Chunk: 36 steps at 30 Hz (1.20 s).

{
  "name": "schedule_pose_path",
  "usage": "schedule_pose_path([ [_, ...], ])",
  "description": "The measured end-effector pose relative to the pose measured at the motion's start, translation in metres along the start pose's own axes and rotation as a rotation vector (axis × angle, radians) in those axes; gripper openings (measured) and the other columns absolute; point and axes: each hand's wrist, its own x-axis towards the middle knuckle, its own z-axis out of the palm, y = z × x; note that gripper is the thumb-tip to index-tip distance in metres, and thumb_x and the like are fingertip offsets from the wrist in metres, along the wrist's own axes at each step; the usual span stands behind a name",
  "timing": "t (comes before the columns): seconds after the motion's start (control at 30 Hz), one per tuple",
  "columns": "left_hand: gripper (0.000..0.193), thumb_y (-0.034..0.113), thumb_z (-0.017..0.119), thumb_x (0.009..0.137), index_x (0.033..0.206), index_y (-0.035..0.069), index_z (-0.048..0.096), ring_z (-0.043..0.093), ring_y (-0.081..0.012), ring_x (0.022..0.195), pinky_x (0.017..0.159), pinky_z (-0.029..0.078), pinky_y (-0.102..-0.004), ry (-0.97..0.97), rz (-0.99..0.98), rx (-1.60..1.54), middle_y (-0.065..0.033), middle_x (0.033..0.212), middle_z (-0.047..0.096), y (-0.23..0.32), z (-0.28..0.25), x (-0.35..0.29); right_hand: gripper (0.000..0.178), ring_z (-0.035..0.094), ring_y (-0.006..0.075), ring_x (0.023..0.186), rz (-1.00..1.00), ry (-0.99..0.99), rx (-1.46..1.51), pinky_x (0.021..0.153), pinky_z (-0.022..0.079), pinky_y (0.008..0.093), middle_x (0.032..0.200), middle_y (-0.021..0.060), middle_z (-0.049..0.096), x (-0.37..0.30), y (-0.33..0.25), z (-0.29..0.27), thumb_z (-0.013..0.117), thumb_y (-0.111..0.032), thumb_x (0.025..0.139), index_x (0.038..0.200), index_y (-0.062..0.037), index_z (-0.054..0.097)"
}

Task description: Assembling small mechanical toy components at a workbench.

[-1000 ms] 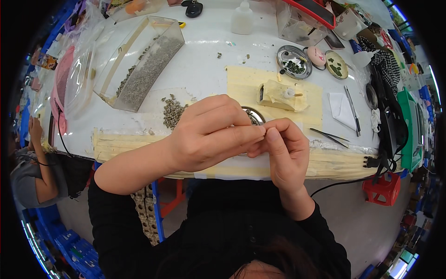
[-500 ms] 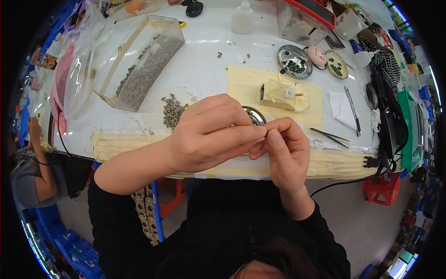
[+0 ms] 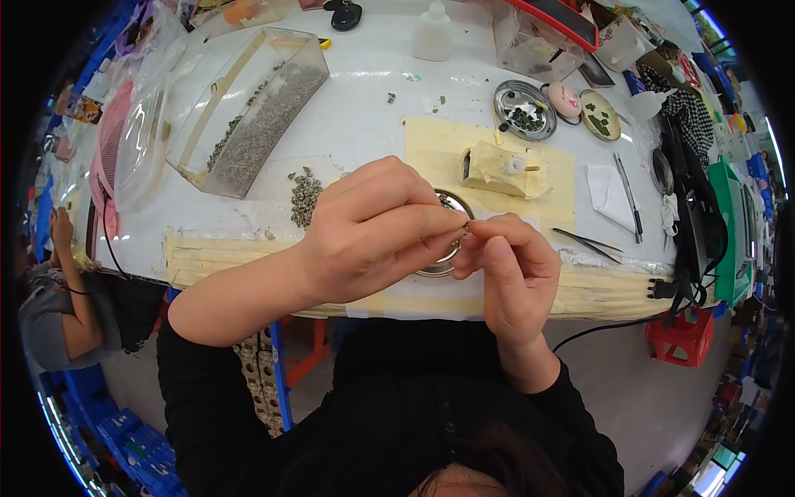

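Observation:
My left hand (image 3: pixel 377 228) and my right hand (image 3: pixel 509 269) meet fingertip to fingertip over the front of the white table (image 3: pixel 364 124). Between the pinched fingers sits a tiny part (image 3: pixel 466 224), too small to identify. Both hands pinch it. Under them lies a small round metal dish (image 3: pixel 447 248), mostly hidden by the fingers. A little heap of small grey-green parts (image 3: pixel 305 195) lies on the table just left of my left hand.
A clear plastic tray (image 3: pixel 257 116) of small grey parts lies at the back left. A tape-wrapped fixture (image 3: pixel 501 166) stands on yellow tape; tweezers (image 3: pixel 590 240), round dishes (image 3: pixel 524 109), a white bottle (image 3: pixel 433 35) nearby. Another person (image 3: pixel 58 290) sits at the left.

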Motion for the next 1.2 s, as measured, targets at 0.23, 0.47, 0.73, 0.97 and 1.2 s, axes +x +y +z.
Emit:
schedule_pose_path([
  [0.23,0.031,-0.005,0.081,0.066,0.095,0.001,0.073,0.057,-0.0165,0.066,0.054,0.042,-0.0276,0.002,0.009,-0.006,-0.0047,0.077,0.061,-0.0007,-0.0001,0.0003,0.021,0.067,0.0148,0.077,0.031,0.022,-0.03,0.069,0.057,0.0277,0.094,0.0116,0.066,0.0,0.0003,-0.0012,0.055,-0.004,0.099,0.112,0.007,0.066],
  [0.47,0.032,-0.004,0.082,0.066,0.096,0.002,0.073,0.056,-0.0157,0.064,0.053,0.042,-0.0272,0.01,0.042,-0.012,-0.0039,0.077,0.061,-0.0007,-0.0004,0.001,0.021,0.067,0.0149,0.078,0.068,-0.017,-0.007,0.07,0.057,0.0271,0.094,0.0118,0.066,0.0016,-0.0003,0.0003,0.055,-0.004,0.099,0.114,0.0071,0.065],
  [0.73,0.034,-0.002,0.081,0.067,0.1,0.003,0.074,0.057,-0.0156,0.063,0.054,0.042,-0.028,-0.016,0.066,-0.023,-0.0031,0.077,0.06,0.0001,-0.0023,0.0026,0.022,0.067,0.0142,0.078,0.08,-0.068,-0.004,0.071,0.057,0.0262,0.093,0.0113,0.066,0.0021,0.0013,-0.0008,0.055,-0.005,0.099,0.115,0.0071,0.064],
  [0.97,0.033,-0.004,0.081,0.065,0.097,0.002,0.073,0.057,-0.0162,0.064,0.053,0.042,-0.0277,-0.002,0.048,0.0,-0.0033,0.077,0.061,0.0025,-0.001,0.0018,0.017,0.067,0.0134,0.078,0.112,-0.024,0.07,0.071,0.058,0.0267,0.09,0.0114,0.069,0.0007,0.0002,0.0001,0.057,-0.004,0.097,0.111,0.0061,0.062],
  [1.2,0.03,-0.006,0.08,0.066,0.094,0.001,0.073,0.057,-0.0165,0.066,0.053,0.042,-0.0273,0.006,-0.009,0.025,-0.0046,0.077,0.062,-0.0005,-0.0002,-0.0002,0.018,0.067,0.0149,0.079,0.007,-0.028,0.032,0.07,0.058,0.0271,0.096,0.0137,0.067,-0.0006,0.0012,0.0,0.057,-0.002,0.097,0.112,0.0063,0.064],
])
